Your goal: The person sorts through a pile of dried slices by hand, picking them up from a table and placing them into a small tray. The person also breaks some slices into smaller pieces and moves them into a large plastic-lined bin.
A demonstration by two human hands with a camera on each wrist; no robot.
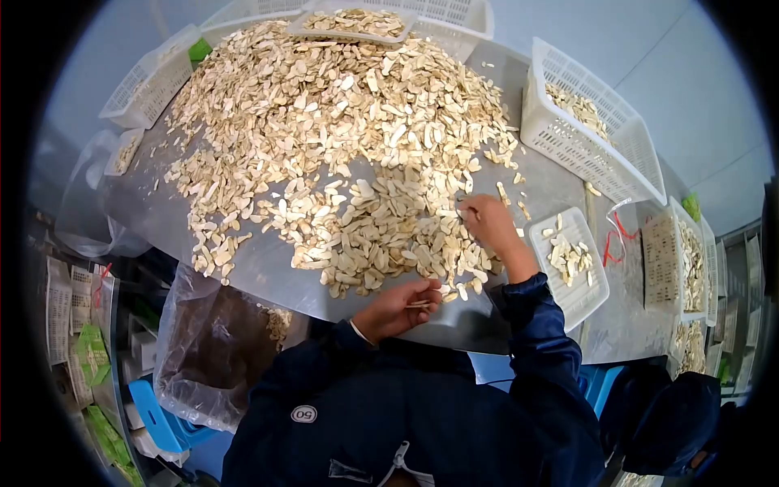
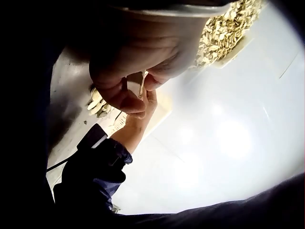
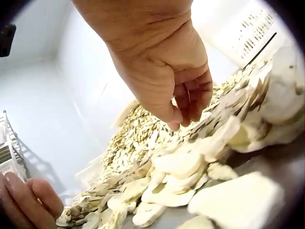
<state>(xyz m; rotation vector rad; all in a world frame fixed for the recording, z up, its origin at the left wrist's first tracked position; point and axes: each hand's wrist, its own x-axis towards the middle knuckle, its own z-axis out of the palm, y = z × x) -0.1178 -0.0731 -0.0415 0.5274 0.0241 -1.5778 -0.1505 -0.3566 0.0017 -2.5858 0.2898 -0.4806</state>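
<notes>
slipping, likeliest fault: slices (image 1: 419,305) in curled fingers of left hand (image 1: 396,310), lower centre, should grip slacken; right hand (image 1: 490,221), fingers narrow, contents cannot be told.

We observe thin, cream-to-tan, mostly oblong slices (image 1: 341,122) heaped loosely on the metal counter (image 1: 625,325), with some lying apart.

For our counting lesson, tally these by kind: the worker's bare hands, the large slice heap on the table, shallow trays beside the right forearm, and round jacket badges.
Bare hands: 2 (left hand, right hand)
Large slice heap: 1
Shallow tray: 1
Round badge: 1
Total: 5
</notes>
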